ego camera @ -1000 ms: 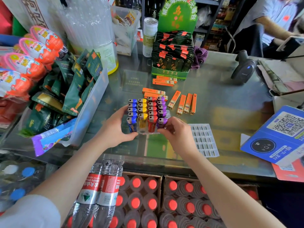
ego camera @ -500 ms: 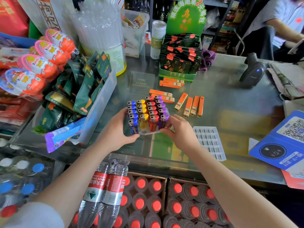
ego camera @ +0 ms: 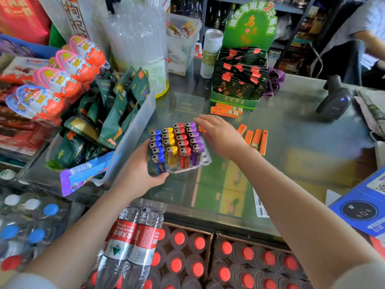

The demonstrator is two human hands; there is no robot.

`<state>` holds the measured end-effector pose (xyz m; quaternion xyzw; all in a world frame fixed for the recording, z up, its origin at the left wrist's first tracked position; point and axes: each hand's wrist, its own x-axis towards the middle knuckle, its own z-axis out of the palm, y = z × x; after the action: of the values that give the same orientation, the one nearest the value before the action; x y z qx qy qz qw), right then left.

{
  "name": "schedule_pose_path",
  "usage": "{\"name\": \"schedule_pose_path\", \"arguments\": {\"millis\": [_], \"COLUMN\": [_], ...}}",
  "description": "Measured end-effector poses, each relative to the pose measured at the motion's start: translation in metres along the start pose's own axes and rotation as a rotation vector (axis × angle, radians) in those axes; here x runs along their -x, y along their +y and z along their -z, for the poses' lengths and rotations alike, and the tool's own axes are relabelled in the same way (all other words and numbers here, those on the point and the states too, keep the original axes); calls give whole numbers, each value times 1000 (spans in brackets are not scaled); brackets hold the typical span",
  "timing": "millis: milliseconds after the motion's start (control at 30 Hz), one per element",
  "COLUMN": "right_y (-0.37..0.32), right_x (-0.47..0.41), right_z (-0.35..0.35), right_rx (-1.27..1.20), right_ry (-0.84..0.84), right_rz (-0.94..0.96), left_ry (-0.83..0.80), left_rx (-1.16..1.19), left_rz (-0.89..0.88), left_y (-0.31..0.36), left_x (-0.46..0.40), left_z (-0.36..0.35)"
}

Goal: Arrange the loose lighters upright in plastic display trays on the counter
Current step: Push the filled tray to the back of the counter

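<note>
- The left hand (ego camera: 137,174) steadies the tray (ego camera: 205,159) on the surface (ego camera: 291,142), its fingers curled round the near-left corner.
- Upright in the tray are nineteen lighters (ego camera: 177,142): five blue, four yellow, five red, five purple. The right-hand column of holes stands empty.
- The right hand (ego camera: 220,136) reaches beyond the tray, fingers straight, holding nothing.
- At least four orange lighters (ego camera: 257,139) lie loose right of it, judged still to load.

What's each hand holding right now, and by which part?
The left hand grips the clear plastic display tray of upright coloured lighters by its near-left corner. The right hand holds nothing; it hovers open, past the tray's far side.
</note>
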<state>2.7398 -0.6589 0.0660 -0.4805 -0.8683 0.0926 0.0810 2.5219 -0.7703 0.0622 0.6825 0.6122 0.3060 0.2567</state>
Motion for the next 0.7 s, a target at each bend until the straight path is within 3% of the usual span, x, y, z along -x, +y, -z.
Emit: {"name": "schedule_pose_path", "arguments": {"millis": [100, 267, 400, 467, 567, 700], "right_y": [6, 18, 21, 15, 1, -5], "right_x": [-18, -18, 0, 11, 22, 12], "right_z": [-12, -7, 3, 7, 3, -8], "right_rx": [133, 211, 139, 46, -13, -1], "right_ry": [-111, -92, -12, 72, 60, 80], "right_rz": [28, 5, -77, -16, 101, -36], "left_ry": [4, 15, 23, 16, 3, -16], "left_rx": [21, 29, 38, 41, 38, -13], "left_rz": [-5, -2, -19, -24, -30, 40], "left_y": [-1, -3, 1, 2, 5, 7], "left_x": [-2, -12, -26, -34, -49, -68], "left_z": [-1, -2, -4, -5, -6, -8]}}
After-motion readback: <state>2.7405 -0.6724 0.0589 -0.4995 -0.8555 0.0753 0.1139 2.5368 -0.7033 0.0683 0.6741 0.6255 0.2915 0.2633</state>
